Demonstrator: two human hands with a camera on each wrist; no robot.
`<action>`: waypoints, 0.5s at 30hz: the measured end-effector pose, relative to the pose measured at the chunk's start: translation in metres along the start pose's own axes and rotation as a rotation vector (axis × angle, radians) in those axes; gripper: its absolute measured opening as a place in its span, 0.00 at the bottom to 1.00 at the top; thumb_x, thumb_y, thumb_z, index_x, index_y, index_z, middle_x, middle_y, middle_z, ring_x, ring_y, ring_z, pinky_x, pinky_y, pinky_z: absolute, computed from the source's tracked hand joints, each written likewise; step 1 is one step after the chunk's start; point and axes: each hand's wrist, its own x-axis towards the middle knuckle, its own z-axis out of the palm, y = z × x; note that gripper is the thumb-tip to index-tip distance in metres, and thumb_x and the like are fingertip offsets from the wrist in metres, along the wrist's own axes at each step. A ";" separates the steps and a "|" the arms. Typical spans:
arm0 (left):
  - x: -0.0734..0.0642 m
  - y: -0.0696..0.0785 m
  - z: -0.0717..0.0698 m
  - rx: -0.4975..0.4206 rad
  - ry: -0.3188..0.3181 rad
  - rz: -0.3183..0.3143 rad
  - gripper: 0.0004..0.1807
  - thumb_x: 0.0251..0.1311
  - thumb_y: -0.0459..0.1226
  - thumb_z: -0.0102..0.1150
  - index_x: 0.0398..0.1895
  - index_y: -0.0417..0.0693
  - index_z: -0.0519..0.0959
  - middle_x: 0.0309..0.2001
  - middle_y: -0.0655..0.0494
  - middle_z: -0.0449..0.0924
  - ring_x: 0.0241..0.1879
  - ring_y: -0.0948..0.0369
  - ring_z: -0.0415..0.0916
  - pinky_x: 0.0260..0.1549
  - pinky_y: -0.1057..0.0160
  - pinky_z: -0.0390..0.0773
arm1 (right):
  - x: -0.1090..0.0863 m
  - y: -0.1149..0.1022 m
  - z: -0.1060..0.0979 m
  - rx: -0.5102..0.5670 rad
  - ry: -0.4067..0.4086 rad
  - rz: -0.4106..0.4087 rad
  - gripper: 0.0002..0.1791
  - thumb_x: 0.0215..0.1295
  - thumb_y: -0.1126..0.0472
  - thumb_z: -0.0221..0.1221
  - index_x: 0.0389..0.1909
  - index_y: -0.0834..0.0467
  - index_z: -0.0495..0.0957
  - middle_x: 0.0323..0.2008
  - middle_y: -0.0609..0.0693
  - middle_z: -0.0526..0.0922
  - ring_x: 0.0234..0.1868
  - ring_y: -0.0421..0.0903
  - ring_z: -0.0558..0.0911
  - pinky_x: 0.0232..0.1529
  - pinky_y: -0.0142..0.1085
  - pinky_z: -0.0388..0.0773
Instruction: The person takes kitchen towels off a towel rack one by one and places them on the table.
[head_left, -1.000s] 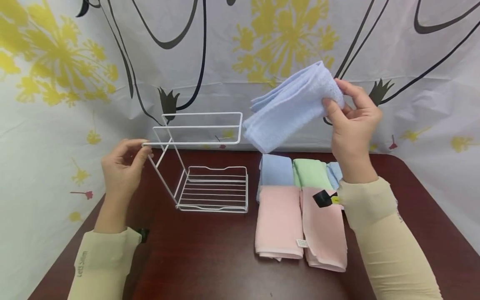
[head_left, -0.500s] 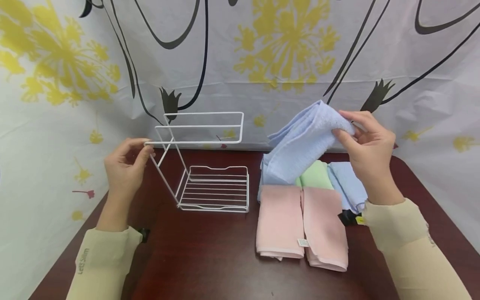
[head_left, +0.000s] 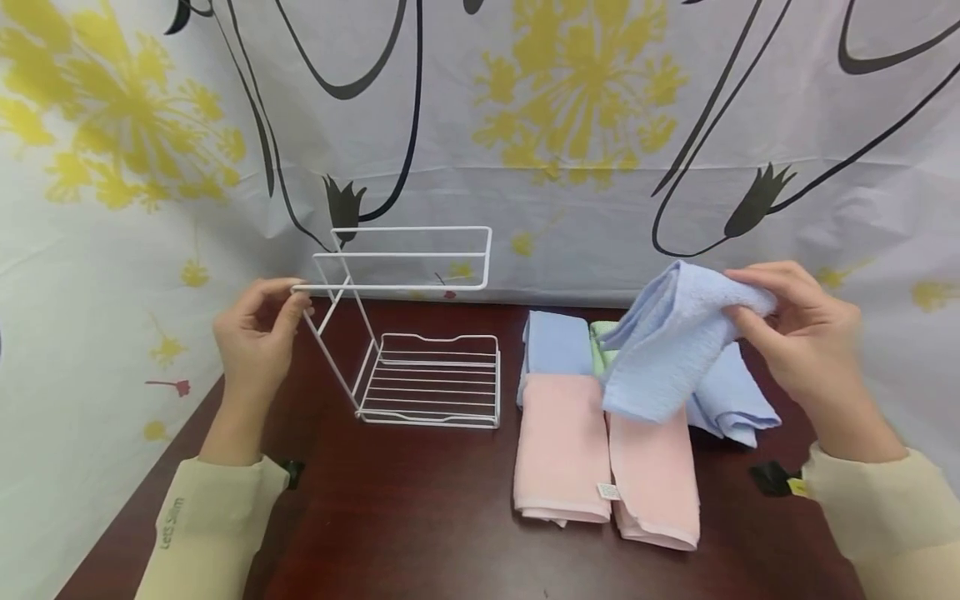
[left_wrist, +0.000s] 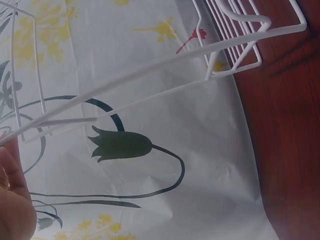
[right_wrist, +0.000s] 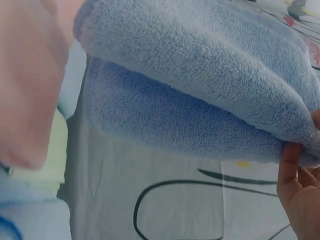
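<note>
A folded light blue towel (head_left: 667, 350) hangs from my right hand (head_left: 810, 342), pinched at one end between thumb and fingers. It is above the folded towels on the table and hides part of a green towel (head_left: 602, 346) and a pink one. In the right wrist view the blue towel (right_wrist: 190, 80) fills the upper part, its folds hanging apart. My left hand (head_left: 258, 333) pinches the upper left corner of a white wire rack (head_left: 427, 421), which stands on the table. Only part of that hand (left_wrist: 15, 200) shows in the left wrist view, beside the rack's bars (left_wrist: 150, 72).
Two folded pink towels (head_left: 564, 450) lie in front, with a white tag between them. Behind are a blue towel (head_left: 558, 346) and, at the right, another blue one (head_left: 738, 400). A patterned sheet (head_left: 420, 142) hangs behind the dark red table (head_left: 405, 517).
My right hand has come down and to the right with the blue towel, from high beside the rack to just over the other towels. My left hand stays at the rack's corner.
</note>
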 end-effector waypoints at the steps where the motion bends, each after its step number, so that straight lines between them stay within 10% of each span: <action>1: 0.000 0.000 0.000 0.000 -0.002 0.004 0.06 0.58 0.20 0.62 0.38 0.23 0.81 0.28 0.72 0.83 0.26 0.74 0.79 0.22 0.80 0.72 | -0.001 -0.001 -0.004 0.005 0.010 0.002 0.19 0.47 0.91 0.52 0.43 0.85 0.76 0.42 0.56 0.85 0.40 0.44 0.80 0.33 0.22 0.77; 15: -0.001 0.002 -0.001 0.033 -0.010 0.000 0.06 0.59 0.22 0.62 0.39 0.25 0.82 0.29 0.71 0.81 0.28 0.73 0.79 0.23 0.80 0.72 | -0.009 -0.027 -0.056 -0.059 -0.027 0.086 0.20 0.50 0.91 0.50 0.47 0.84 0.75 0.45 0.55 0.83 0.44 0.42 0.79 0.34 0.20 0.77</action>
